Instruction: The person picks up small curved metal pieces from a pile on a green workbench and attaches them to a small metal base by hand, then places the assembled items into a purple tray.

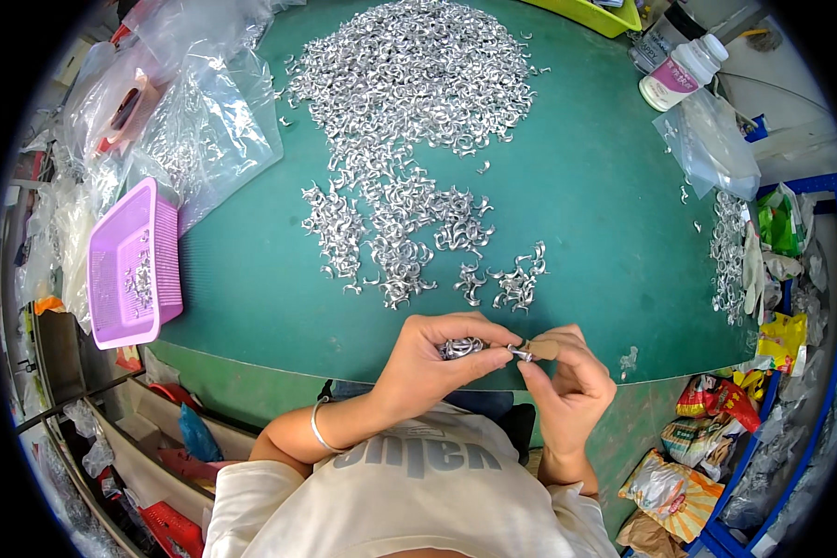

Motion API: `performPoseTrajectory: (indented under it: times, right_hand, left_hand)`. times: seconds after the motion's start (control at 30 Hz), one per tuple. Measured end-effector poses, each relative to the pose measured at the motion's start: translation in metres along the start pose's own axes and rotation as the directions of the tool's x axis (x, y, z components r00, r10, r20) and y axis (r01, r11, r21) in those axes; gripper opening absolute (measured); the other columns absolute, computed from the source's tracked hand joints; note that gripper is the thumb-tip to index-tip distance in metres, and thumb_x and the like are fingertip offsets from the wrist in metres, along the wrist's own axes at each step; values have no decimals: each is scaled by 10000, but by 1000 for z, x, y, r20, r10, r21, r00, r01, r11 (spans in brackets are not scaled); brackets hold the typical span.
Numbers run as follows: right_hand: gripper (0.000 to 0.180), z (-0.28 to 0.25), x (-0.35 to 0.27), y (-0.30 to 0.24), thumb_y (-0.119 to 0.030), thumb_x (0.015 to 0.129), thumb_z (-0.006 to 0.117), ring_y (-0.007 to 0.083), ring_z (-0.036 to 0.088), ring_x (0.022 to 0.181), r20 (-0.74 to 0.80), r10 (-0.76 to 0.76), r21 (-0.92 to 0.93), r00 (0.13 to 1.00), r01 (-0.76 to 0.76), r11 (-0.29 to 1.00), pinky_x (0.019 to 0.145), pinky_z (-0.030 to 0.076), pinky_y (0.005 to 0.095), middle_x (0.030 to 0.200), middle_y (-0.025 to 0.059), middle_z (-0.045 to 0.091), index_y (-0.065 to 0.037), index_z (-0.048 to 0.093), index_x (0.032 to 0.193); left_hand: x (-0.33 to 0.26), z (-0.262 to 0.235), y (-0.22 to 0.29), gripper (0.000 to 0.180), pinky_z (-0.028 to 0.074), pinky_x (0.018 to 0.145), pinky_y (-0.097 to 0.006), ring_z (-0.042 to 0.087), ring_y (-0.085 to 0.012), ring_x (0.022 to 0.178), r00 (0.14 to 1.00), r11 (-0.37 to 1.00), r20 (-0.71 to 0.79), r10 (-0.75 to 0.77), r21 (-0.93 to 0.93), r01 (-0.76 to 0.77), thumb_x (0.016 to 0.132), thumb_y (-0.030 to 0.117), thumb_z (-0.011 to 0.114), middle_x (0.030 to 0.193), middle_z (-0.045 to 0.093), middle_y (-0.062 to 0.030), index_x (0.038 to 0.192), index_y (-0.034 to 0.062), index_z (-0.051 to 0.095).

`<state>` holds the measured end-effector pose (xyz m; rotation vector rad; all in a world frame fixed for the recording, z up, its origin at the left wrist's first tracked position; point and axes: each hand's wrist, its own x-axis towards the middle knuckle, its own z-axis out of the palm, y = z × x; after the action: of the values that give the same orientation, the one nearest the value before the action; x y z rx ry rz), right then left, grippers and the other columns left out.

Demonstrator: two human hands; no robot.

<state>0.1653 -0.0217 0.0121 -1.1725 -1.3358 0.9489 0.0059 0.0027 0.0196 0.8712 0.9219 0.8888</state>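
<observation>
Left hand (pixel 425 365) clutches metal pieces (pixel 461 348); right hand (pixel 572 383) pinches one, apparently curved. A heap (pixel 418 74) crowds the table (pixel 604 223) beyond, between purple basket (pixel 166 260) and white bottle (pixel 683 73).

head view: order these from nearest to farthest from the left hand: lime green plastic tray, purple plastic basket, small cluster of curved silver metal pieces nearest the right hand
From the left hand:
1. Small cluster of curved silver metal pieces: ahead, to the right.
2. Purple plastic basket: off to the left.
3. Lime green plastic tray: far ahead, to the right.
</observation>
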Motion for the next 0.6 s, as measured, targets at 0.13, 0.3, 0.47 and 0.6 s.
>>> performPoseTrajectory:
  times: [0.13,0.3,0.47,0.6]
  right_hand:
    - [214,2,1,-3,121,618,679,217,544,737,12,-45,-17,999,45,999,653,427,290,799,131,615,67,600,809]
    - [230,2,-6,2,143,657,642,205,534,781,39,215,286,976,-217,933,683,424,287,838,137,600,75,582,869]
    - [236,5,-7,2,151,675,621,201,525,779,47,239,366,970,-239,899,691,420,284,849,143,589,73,571,893]
    - [212,7,-4,-1,135,654,637,213,526,762,-9,7,159,1000,-5,987,663,418,283,822,136,593,55,586,844]
  left_hand:
    - [-2,-2,0,113,394,555,-204,516,-71,657,1000,1000,5,20,16,-20,743,0,651,777,618,-55,855,-15,657]
    - [-2,-2,-7,111,414,573,-220,541,-104,668,984,982,23,175,61,-176,722,-27,659,790,626,-85,833,-18,656]
    - [-3,-2,-4,118,428,585,-233,554,-125,673,971,963,29,237,124,-238,713,-37,660,794,629,-102,830,-21,656]
    - [-5,-3,-4,120,433,591,-235,556,-128,677,973,963,25,229,137,-230,713,-38,660,792,627,-105,831,-21,657]
